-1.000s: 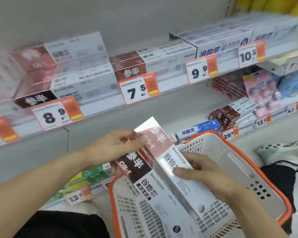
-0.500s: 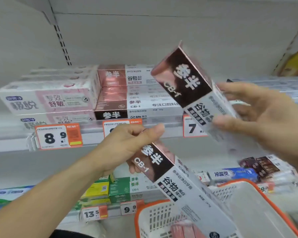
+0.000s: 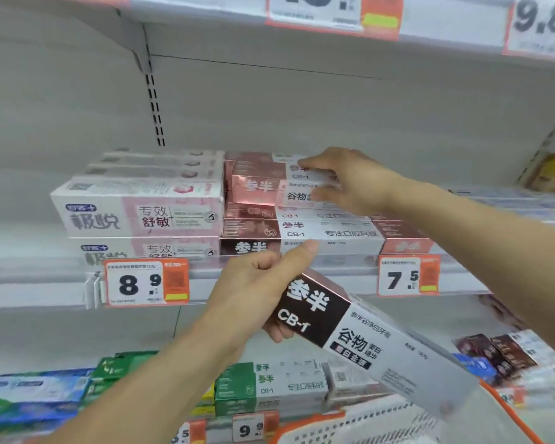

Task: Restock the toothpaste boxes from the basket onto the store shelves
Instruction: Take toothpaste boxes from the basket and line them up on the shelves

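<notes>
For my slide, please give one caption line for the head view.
Right hand sets a toothpaste box on the shelf stack; left hand holds another box.

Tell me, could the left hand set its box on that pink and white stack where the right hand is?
Probably not yet. The right hand is seating its own box on top of the stack, blocking that spot. The left hand holds its box lower, before the shelf edge.

Open gap above stacked boxes (image 3: 180, 200) under upper shelf (image 3: 205, 8)

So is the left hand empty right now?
No, the left hand grips a dark-ended toothpaste box by its end, held below the shelf and above the basket.
</notes>
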